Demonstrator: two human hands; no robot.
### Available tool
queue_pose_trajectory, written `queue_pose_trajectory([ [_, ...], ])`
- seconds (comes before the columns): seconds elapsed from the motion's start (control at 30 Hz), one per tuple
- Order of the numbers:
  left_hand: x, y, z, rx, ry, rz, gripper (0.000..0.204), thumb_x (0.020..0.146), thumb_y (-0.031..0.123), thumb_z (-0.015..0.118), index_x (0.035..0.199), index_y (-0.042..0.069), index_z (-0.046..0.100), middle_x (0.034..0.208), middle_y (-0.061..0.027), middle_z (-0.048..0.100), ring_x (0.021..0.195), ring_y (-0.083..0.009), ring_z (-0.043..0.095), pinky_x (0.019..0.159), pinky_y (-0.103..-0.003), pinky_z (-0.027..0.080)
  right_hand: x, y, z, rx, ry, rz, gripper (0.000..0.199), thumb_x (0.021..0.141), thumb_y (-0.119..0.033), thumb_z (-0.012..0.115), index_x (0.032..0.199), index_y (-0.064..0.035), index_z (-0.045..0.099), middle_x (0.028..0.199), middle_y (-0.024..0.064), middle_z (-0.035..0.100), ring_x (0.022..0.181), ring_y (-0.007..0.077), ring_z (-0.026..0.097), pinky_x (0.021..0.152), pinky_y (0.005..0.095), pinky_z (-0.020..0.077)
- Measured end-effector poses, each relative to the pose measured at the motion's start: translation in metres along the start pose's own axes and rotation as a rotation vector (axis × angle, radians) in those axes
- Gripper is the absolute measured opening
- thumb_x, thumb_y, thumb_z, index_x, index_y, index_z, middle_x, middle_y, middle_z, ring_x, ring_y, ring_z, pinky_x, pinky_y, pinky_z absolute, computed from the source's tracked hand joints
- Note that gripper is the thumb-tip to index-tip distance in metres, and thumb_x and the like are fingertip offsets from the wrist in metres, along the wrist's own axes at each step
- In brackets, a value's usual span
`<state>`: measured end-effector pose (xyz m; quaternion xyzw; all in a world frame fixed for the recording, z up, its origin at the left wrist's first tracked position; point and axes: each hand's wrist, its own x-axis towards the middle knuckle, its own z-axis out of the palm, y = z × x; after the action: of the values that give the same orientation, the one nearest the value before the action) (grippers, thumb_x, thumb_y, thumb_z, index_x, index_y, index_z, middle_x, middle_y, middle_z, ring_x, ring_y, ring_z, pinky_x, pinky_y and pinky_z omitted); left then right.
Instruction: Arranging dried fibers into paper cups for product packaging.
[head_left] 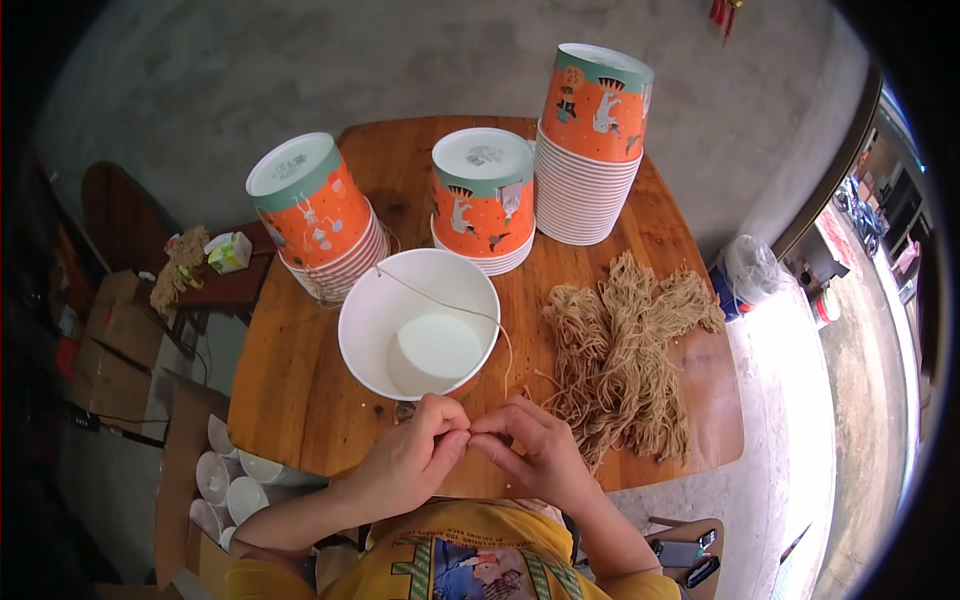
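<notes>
My left hand point(428, 440) and my right hand point(530, 447) meet fingertip to fingertip at the table's near edge, both pinched closed. A thin tan cord point(440, 297) crosses the open mouth of a white-lined paper bucket point(365, 335), hangs over its right rim and runs down behind my right hand, which grips it. What sits between my left fingertips is too small to make out. The bucket stands upright just beyond my hands, with a bit of orange outside showing. To the right lies a loose heap of tan cords point(635, 370).
Upside-down stacks of orange-and-green paper buckets stand behind: a left stack point(318, 215), a middle stack point(485, 205) and a tall right stack point(590, 150). A cardboard box point(180, 480) with white tubs is at lower left. A bin with a plastic bag point(750, 270) stands right of the wooden table point(290, 380).
</notes>
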<state>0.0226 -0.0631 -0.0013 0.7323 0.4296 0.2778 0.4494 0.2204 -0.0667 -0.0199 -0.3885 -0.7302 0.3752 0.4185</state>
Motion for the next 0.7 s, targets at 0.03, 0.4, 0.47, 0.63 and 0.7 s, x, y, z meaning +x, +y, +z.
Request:
queue_pose_trajectory([
  [0.03,0.001,0.0,0.0,-0.03,-0.001,0.009,0.017,0.097,0.006,0.05,0.108,0.002,0.038,0.086,-0.0129,0.06,0.077,-0.0224,0.063,0.067,-0.035,0.05,0.0,-0.001,0.0,-0.005,0.008,0.009,0.016,0.085,-0.004,0.068,0.1,-0.0034,0.063,0.09,0.0091,0.061,0.079,0.0238,0.065,0.068,0.0338,0.0539],
  [0.4,0.005,0.001,-0.004,-0.116,0.092,0.044,0.014,0.097,0.006,0.052,0.108,0.002,0.043,0.085,-0.0093,0.062,0.078,-0.0156,0.065,0.068,-0.029,0.052,-0.001,0.008,0.017,0.098,0.233,0.067,0.018,0.08,-0.003,0.072,0.095,-0.0023,0.062,0.084,0.0057,0.058,0.067,0.0146,0.055,0.059,0.0229,0.046],
  [0.47,0.004,0.001,-0.005,-0.088,0.098,0.046,0.014,0.097,0.006,0.054,0.106,0.002,0.045,0.084,-0.0089,0.062,0.077,-0.016,0.065,0.068,-0.029,0.052,0.002,0.004,0.014,0.054,0.188,0.036,0.018,0.081,-0.002,0.072,0.097,-0.004,0.063,0.085,0.0062,0.06,0.068,0.0162,0.057,0.059,0.0251,0.0478],
  [0.63,0.004,0.005,-0.006,-0.047,0.091,0.047,0.015,0.095,0.005,0.056,0.106,0.002,0.046,0.084,-0.0092,0.062,0.077,-0.0172,0.064,0.069,-0.03,0.051,0.004,0.006,0.015,0.026,0.24,-0.095,0.017,0.08,-0.002,0.073,0.095,-0.007,0.069,0.072,0.0017,0.058,0.059,0.0108,0.048,0.051,0.0256,0.0387],
  [0.7,0.004,0.004,-0.007,-0.039,0.087,0.046,0.016,0.094,0.005,0.056,0.106,0.002,0.046,0.083,-0.0092,0.062,0.076,-0.0177,0.064,0.069,-0.03,0.051,0.005,0.008,0.015,0.022,0.239,-0.088,0.016,0.08,-0.002,0.073,0.094,-0.0072,0.069,0.071,0.0015,0.058,0.058,0.0117,0.048,0.051,0.0258,0.0389],
])
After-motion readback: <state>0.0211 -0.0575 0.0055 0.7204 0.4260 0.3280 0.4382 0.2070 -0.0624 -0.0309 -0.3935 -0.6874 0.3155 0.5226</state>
